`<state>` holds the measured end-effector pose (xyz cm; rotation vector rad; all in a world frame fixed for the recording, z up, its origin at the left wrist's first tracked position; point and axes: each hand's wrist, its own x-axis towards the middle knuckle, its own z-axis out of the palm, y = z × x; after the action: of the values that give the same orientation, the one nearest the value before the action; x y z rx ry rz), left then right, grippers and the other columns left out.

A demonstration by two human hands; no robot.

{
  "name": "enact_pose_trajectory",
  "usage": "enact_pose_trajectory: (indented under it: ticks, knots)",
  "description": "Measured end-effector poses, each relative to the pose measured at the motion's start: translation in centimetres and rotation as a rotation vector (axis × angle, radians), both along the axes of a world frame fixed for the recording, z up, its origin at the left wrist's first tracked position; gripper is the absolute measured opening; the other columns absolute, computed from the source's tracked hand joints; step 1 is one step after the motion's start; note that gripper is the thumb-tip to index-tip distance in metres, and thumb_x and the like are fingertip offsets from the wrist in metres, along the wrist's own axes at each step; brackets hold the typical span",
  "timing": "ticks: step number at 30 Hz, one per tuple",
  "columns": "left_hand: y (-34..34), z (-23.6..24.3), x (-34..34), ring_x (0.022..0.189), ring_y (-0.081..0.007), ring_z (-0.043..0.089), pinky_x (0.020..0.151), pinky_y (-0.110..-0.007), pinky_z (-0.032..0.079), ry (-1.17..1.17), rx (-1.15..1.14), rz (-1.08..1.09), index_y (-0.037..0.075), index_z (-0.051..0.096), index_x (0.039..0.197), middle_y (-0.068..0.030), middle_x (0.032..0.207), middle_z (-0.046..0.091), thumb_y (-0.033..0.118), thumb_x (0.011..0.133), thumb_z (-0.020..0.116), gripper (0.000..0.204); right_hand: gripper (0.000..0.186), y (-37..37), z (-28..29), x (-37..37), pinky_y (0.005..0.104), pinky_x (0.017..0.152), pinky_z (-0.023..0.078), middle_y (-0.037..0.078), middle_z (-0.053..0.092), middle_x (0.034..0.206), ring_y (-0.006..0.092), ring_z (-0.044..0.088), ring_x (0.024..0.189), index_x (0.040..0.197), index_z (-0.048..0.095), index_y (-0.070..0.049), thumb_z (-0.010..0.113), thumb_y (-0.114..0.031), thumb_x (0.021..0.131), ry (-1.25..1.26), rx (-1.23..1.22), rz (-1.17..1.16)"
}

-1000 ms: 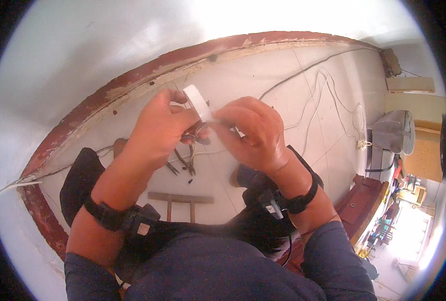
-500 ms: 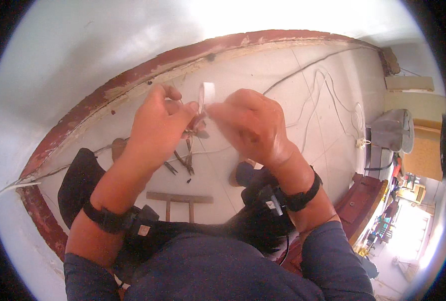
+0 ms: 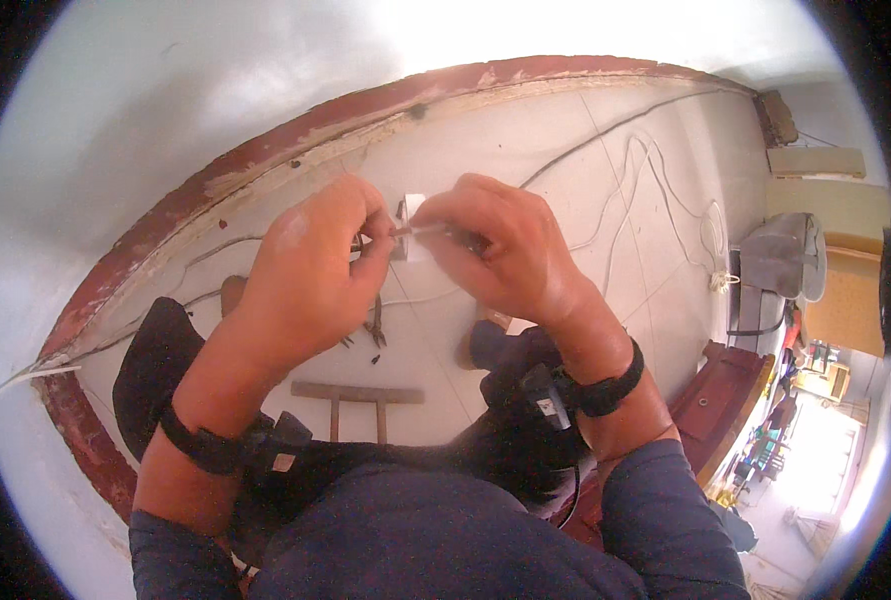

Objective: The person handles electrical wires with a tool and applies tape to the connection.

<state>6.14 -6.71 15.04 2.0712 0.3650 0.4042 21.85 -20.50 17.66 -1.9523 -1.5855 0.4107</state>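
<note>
I see both hands raised close together over the pale tiled floor [image 3: 525, 130], meeting at a small white rectangular piece [image 3: 412, 228] held between them. My left hand [image 3: 310, 275] is curled nearly closed, thumb and forefinger pinched at the piece's left edge; my right hand [image 3: 505, 255] is likewise closed down, its fingertips gripping a thin white strip at the piece's right side. Whether any wire runs into the piece I cannot tell. Below the hands, pliers [image 3: 373, 325] lie on the floor, and a small wooden stool frame [image 3: 357, 395] sits nearer my body. A reddish skirting edge [image 3: 295, 140] curves along the wall above, fairly near the knuckles. Loose white cables [image 3: 655, 190] trail across the open floor to the right, well apart from the hands, with a grey fan [image 3: 780, 265] beyond
</note>
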Motion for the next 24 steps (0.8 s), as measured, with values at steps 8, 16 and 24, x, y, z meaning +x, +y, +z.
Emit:
enact_pose_trajectory:
  ticks: [8,16,24]
  knots:
    - [-0.2,-1.0,0.7,0.074,-0.0375,0.053,0.063,-0.044,0.043,-0.309,0.271,-0.082,0.003,0.053,0.085,-0.0148,0.08,0.053,-0.005,0.072,0.059,0.017,0.016,-0.1,0.1,0.0,0.0405,0.067,0.05,0.015,0.064,0.085,0.0324,0.064,0.076,0.093,0.064,-0.007,0.065,-0.017,0.08,0.143,-0.128,-0.041]
    - [-0.9,-0.8,1.0,0.079,-0.0327,0.056,0.067,-0.041,0.046,-0.239,0.335,-0.138,0.006,0.057,0.089,-0.0128,0.089,0.055,-0.006,0.065,0.065,0.028,0.019,-0.3,-0.6,0.4,0.0402,0.066,0.049,0.016,0.064,0.082,0.0325,0.063,0.075,0.093,0.062,-0.004,0.064,-0.016,0.079,0.225,-0.079,-0.06]
    - [-1.4,-1.8,1.0,0.082,-0.0293,0.055,0.069,-0.041,0.046,-0.269,0.503,-0.119,0.009,0.06,0.089,-0.0104,0.092,0.053,-0.001,0.062,0.073,0.032,0.019,-0.2,-0.9,0.6,0.0397,0.066,0.05,0.016,0.065,0.077,0.0311,0.064,0.073,0.093,0.063,-0.002,0.062,-0.015,0.078,0.298,-0.113,-0.063]
